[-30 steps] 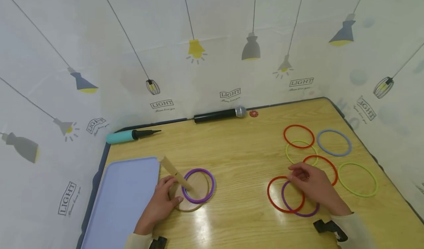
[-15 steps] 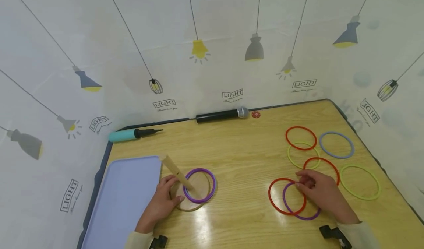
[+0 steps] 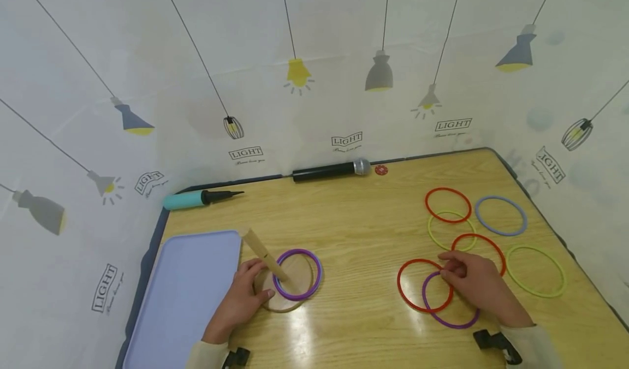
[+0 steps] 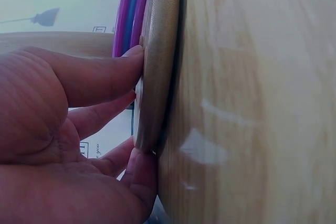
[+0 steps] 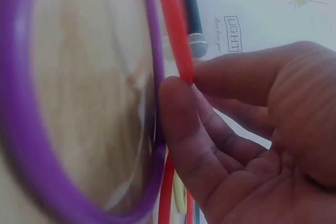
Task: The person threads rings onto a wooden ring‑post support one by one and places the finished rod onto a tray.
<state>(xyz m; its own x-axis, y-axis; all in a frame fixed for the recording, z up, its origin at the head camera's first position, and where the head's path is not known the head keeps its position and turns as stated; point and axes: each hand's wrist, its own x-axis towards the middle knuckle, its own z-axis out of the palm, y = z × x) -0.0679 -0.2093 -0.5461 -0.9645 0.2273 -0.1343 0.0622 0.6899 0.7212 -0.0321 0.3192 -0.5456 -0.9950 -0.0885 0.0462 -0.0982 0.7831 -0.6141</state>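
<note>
A wooden peg stand, with its round base (image 3: 297, 276) and upright peg (image 3: 265, 254), stands at centre left. Stacked purple rings (image 3: 319, 281) lie round the peg; the left wrist view also shows a blue ring (image 4: 132, 9) between them. My left hand (image 3: 241, 298) holds the base's edge, thumb on top and fingers curled at the rim (image 4: 160, 72). On the right, my right hand (image 3: 476, 284) pinches a red ring (image 3: 399, 284) between thumb and finger. Beneath that ring lies a purple ring (image 3: 457, 326), close against the fingertip in the right wrist view.
Farther right lie two more red rings (image 3: 448, 189), yellow-green rings (image 3: 536, 296) and a blue ring (image 3: 501, 197), some overlapping. A lilac tray (image 3: 191, 287) sits left of the stand. Along the back are a teal hand pump (image 3: 184, 201), a microphone (image 3: 326, 171) and a red chip (image 3: 381, 170).
The pinched red ring has risen slightly and shifted against the purple ring, which sits a little lower and to the right. My left hand stays on the base; the whole view has drifted slightly.
</note>
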